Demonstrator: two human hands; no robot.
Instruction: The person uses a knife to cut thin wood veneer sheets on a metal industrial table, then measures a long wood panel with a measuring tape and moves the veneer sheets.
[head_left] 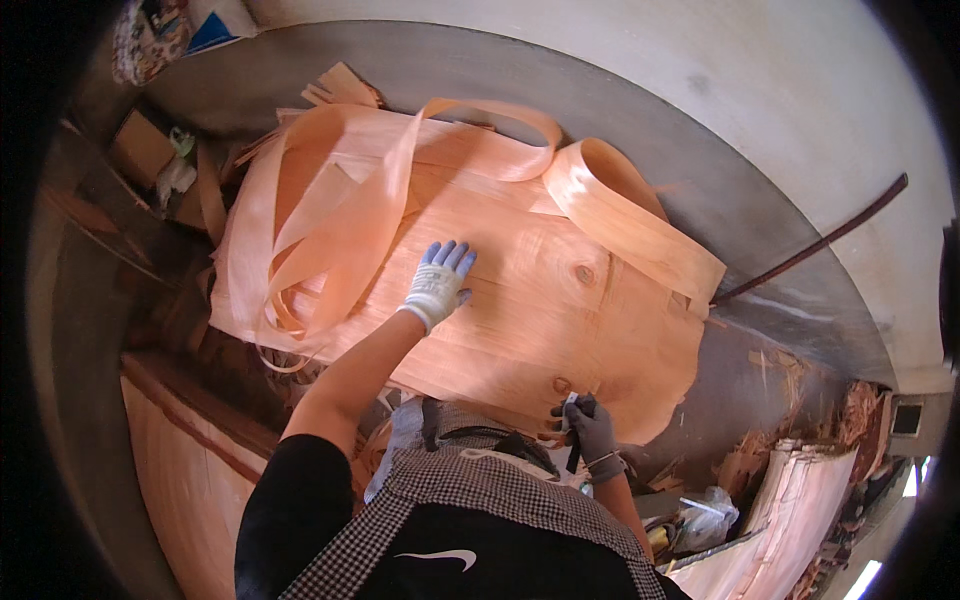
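Large sheets of pale orange wood veneer [500,300] lie stacked in front of me, with knots showing in the top one. My left hand [438,287], in a white glove with blue-grey fingers, rests flat on the middle of the top sheet, fingers stretched out. At the near edge, to the right, my right hand [592,432] wears a dark grey glove. Its fingers are closed round a small tool with a dark, narrow body and a pale end; its exact kind is hard to make out. Long curled veneer strips [390,220] lie loosely over the left and far side.
A wide veneer strip curls in a loop [640,215] at the far right. Beyond rises a pale wall [700,90], with a thin dark rod [820,245] against it. Veneer stacks stand at lower left [190,470] and lower right [790,510], beside a clear plastic bag [708,520].
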